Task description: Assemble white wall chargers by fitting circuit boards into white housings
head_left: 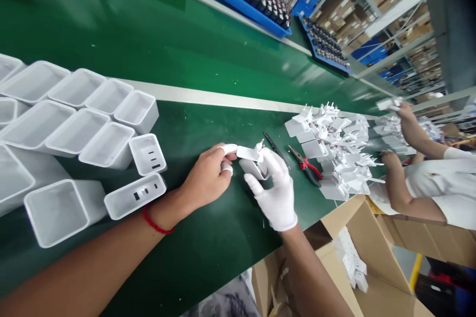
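Observation:
Over the green bench, my left hand (210, 173), with white covers on thumb and index finger, is curled with its fingertips at one end of a flat white plastic plug piece (247, 152). At that piece's other end, where a small prong sticks up, are the fingers of my white-gloved right hand (277, 193). My right thumb is held apart, lower down. Just beneath lies a small white plastic housing (252, 168), partly hidden by the right fingers. Beside the right hand are black tweezers (275, 146) and red-handled pliers (305, 164).
White box-shaped housings (107, 143) stand in rows at left. A pile of white plug pieces (334, 148) lies at right, near a co-worker's arm (416, 131). An open cardboard box (386, 267) stands below the bench edge. Blue trays (253, 7) of parts sit at the back.

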`<action>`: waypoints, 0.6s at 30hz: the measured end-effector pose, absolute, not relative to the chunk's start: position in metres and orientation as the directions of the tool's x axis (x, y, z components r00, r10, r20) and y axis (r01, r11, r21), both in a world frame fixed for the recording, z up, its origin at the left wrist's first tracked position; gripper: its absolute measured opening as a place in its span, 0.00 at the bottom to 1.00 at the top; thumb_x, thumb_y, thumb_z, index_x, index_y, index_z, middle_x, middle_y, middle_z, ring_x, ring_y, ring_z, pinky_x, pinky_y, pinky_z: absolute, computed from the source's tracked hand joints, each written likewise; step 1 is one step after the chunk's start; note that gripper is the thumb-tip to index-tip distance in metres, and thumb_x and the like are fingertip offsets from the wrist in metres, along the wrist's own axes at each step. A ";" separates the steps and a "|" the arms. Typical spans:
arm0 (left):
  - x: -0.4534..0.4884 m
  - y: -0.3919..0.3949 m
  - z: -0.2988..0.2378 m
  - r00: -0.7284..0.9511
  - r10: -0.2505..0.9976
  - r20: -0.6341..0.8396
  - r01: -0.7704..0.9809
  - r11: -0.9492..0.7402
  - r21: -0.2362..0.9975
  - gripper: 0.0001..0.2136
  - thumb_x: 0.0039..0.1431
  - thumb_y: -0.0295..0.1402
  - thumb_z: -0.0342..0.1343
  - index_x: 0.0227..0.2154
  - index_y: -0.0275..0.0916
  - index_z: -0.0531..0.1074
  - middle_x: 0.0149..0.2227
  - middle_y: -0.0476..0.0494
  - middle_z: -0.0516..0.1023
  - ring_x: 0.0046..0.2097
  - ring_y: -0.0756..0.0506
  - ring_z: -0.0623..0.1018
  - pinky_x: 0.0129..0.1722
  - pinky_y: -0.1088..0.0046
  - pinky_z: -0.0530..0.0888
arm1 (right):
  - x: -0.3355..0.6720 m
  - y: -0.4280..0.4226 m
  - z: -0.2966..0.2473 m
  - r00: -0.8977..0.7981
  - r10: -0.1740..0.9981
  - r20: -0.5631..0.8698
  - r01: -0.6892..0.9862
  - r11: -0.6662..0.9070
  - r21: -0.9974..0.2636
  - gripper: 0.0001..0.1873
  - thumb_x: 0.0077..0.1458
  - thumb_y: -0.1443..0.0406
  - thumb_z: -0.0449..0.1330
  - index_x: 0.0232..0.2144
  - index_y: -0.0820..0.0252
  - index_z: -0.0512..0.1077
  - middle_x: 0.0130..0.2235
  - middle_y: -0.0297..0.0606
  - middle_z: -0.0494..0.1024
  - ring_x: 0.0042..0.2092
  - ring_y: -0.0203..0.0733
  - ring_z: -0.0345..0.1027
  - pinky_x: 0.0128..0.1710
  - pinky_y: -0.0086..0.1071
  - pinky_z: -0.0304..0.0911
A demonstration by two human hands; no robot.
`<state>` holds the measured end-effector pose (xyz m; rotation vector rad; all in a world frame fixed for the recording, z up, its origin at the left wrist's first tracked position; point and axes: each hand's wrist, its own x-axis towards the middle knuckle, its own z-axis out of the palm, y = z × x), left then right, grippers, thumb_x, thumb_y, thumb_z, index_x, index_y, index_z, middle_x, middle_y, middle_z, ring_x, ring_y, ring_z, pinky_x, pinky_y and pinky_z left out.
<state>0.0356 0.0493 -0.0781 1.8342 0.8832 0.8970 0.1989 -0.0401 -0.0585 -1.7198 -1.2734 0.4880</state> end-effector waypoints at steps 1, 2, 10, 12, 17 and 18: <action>0.035 0.049 -0.079 0.483 0.849 0.217 0.202 -0.349 0.915 0.15 0.49 0.19 0.47 0.38 0.37 0.71 0.38 0.44 0.77 0.37 0.47 0.79 0.41 0.68 0.78 | 0.198 -0.037 -0.055 0.381 0.909 0.171 0.543 -0.070 -0.837 0.29 0.51 0.56 0.67 0.55 0.56 0.72 0.56 0.46 0.74 0.57 0.51 0.68 0.61 0.48 0.60; 0.035 0.049 -0.080 0.478 0.852 0.215 0.197 -0.342 0.919 0.16 0.49 0.20 0.46 0.40 0.36 0.71 0.39 0.43 0.77 0.37 0.47 0.79 0.41 0.69 0.78 | 0.196 -0.033 -0.050 0.398 0.910 0.116 0.464 -0.091 -0.881 0.25 0.53 0.56 0.65 0.53 0.56 0.73 0.54 0.45 0.76 0.55 0.50 0.70 0.60 0.47 0.62; 0.034 0.050 -0.083 0.451 0.869 0.204 0.151 -0.300 0.942 0.17 0.50 0.21 0.47 0.43 0.37 0.70 0.37 0.44 0.77 0.35 0.48 0.78 0.36 0.69 0.78 | 0.193 -0.004 -0.025 0.290 0.886 -0.361 -0.490 -0.187 -0.852 0.15 0.62 0.56 0.53 0.46 0.53 0.75 0.40 0.35 0.80 0.33 0.35 0.72 0.32 0.27 0.74; 0.034 0.050 -0.081 0.457 0.868 0.193 0.146 -0.288 0.947 0.17 0.50 0.20 0.47 0.42 0.37 0.70 0.37 0.44 0.77 0.35 0.48 0.78 0.38 0.68 0.79 | 0.192 0.000 -0.025 0.220 0.890 -0.400 -0.567 -0.217 -0.795 0.16 0.63 0.58 0.51 0.46 0.54 0.76 0.39 0.35 0.80 0.33 0.32 0.72 0.32 0.23 0.73; 0.035 0.049 -0.081 0.484 0.864 0.139 0.141 -0.233 0.962 0.16 0.49 0.17 0.46 0.40 0.35 0.70 0.38 0.41 0.76 0.40 0.45 0.78 0.45 0.63 0.78 | 0.188 0.014 -0.029 0.190 0.881 -0.434 -0.575 -0.258 -0.776 0.15 0.61 0.56 0.55 0.42 0.55 0.76 0.38 0.33 0.80 0.32 0.30 0.73 0.31 0.20 0.72; 0.035 0.049 -0.082 0.487 0.865 0.124 0.145 -0.220 0.965 0.15 0.49 0.17 0.46 0.38 0.35 0.70 0.39 0.40 0.75 0.41 0.44 0.77 0.46 0.61 0.78 | 0.188 0.019 -0.030 0.240 0.885 -0.399 -0.457 -0.260 -0.851 0.15 0.60 0.55 0.56 0.42 0.55 0.76 0.38 0.34 0.80 0.33 0.31 0.73 0.32 0.22 0.73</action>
